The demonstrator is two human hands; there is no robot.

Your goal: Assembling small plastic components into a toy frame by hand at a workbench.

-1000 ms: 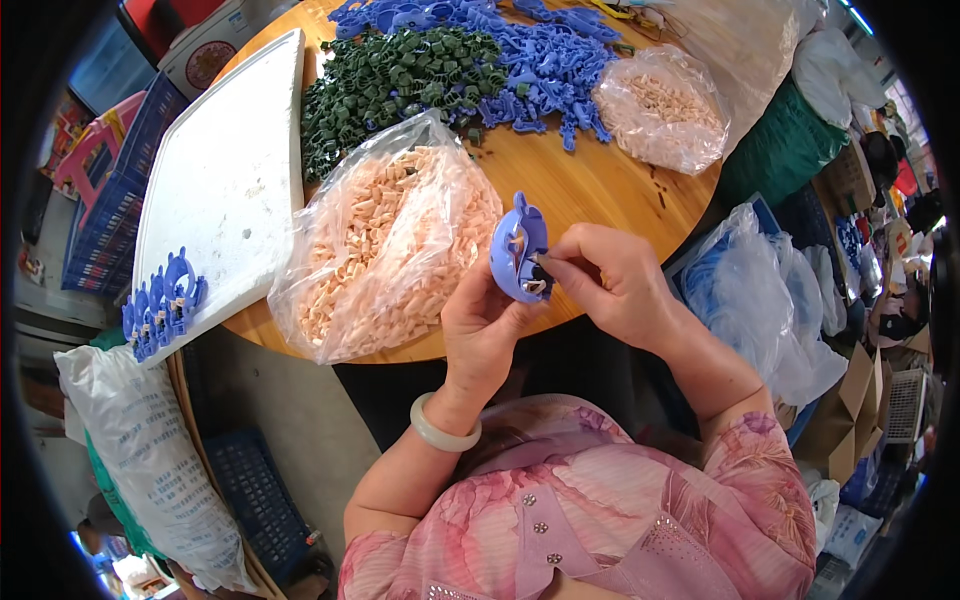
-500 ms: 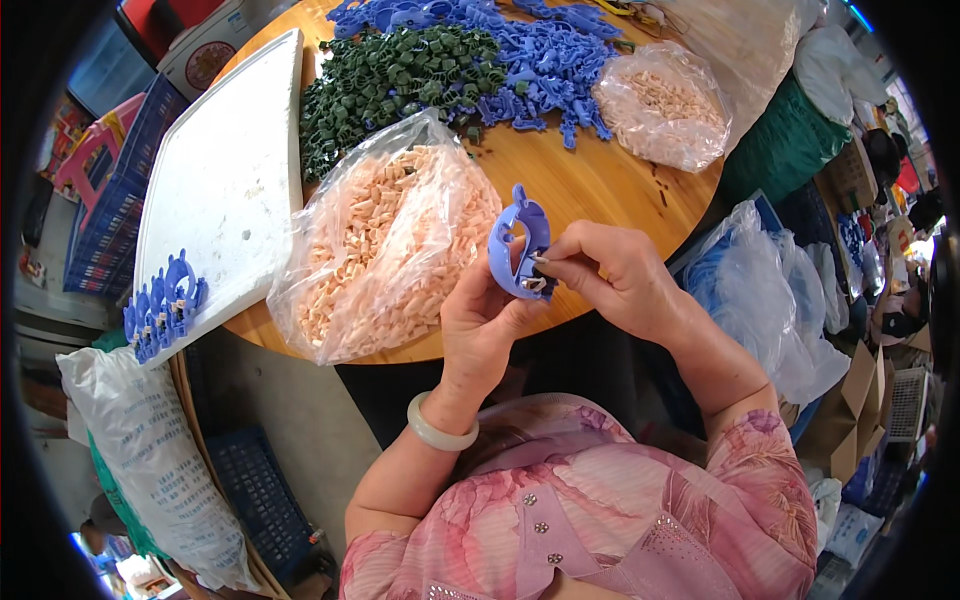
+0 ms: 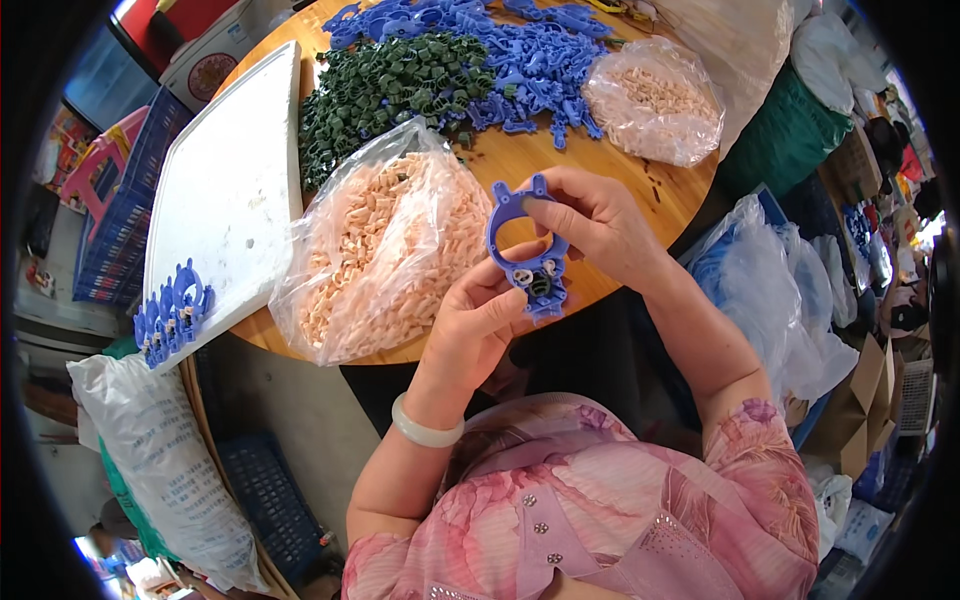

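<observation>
the left hand [image 3: 478, 318] grips the lower end of a blue plastic ring part [image 3: 527, 250], fingers closed around it from below, thumb pressed near a small white piece and a dark green piece seated in its base. the right hand [image 3: 592, 222] pinches the upper right side of the same part, fingers curled against the rim. the part is held in the air just above the near edge of the round wooden desk [image 3: 500, 170], between the two hands and in front of the person's chest. a pale bangle [image 3: 425, 430] sits on the left wrist. immediately left of the hands lies an open clear bag of peach-coloured pieces [image 3: 375, 250]. farther back on the desk are a heap of dark green parts [image 3: 390, 85] and a heap of blue parts [image 3: 520, 45], touching each other. a second, smaller bag of peach pieces [image 3: 655, 100] lies at the far right. a white tray [image 3: 225, 190] rests on the left side of the desk, with a row of assembled blue parts [image 3: 170, 312] standing at its near end. a white sack [image 3: 165, 470] stands on the floor at the near left.
</observation>
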